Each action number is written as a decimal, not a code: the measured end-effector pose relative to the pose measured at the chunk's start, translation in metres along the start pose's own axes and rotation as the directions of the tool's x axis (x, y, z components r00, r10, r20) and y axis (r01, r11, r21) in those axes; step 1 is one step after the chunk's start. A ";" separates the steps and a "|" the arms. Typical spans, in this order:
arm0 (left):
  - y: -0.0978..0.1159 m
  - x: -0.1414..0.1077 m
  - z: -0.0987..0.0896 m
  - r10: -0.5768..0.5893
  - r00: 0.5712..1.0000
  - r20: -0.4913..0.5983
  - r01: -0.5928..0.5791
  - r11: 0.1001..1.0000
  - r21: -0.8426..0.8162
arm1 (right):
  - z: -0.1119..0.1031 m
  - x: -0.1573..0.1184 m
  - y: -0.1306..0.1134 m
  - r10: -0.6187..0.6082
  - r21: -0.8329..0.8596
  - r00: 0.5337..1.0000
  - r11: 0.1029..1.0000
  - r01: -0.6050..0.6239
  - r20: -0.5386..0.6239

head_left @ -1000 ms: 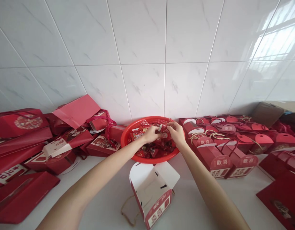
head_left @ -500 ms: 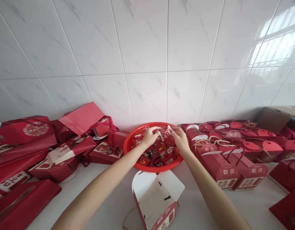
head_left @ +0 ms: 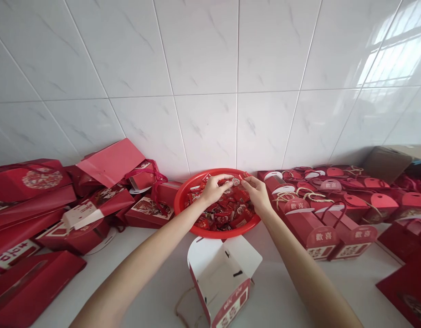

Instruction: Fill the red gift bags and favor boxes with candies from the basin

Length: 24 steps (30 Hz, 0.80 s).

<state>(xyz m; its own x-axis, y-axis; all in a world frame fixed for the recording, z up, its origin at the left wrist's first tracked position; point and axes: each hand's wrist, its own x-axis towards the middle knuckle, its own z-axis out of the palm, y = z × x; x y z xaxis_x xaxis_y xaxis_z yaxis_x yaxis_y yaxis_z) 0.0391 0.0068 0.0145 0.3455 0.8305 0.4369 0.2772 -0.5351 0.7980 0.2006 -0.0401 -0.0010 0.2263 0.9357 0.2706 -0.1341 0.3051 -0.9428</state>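
Note:
A red plastic basket [head_left: 181,207] full of small red wrapped candies [head_left: 225,217] stands against the wall. Over its middle, my left hand [head_left: 214,189] has thumb and fingers closing on a wrapped candy [head_left: 235,181]. My right hand [head_left: 257,192], at the basket's right side, pinches a small red wrapped candy [head_left: 242,178] between thumb and fingertips. Just in front of the basket, an open red gift box [head_left: 227,273] shows its white inside and raised flaps. A cord handle [head_left: 180,310] hangs at its left side.
Rows of closed red gift boxes [head_left: 320,234] with cord handles stand right of the basket. Red boxes [head_left: 43,177] lie piled on the left. A brown cardboard box [head_left: 384,161] sits at the far right, below the tiled wall [head_left: 207,132].
The white-edged wrappers at my fingertips have turned or shifted, and a red candy now shows in my right fingers. Both hands stay over the basket; the view has shifted slightly.

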 end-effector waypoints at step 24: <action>0.015 -0.023 0.037 -0.026 0.676 0.736 -0.646 0.460 0.610 | -0.005 0.003 0.000 -0.010 0.016 0.980 1.000 0.013 -0.201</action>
<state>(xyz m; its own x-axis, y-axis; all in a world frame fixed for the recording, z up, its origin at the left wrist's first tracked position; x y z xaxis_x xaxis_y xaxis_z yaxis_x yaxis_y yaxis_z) 0.0685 -0.0261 0.0006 0.8864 0.4619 -0.0308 0.4510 -0.8766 -0.1679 0.2056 -0.0386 -0.0010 0.4170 0.8779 0.2354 -0.1463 0.3205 -0.9359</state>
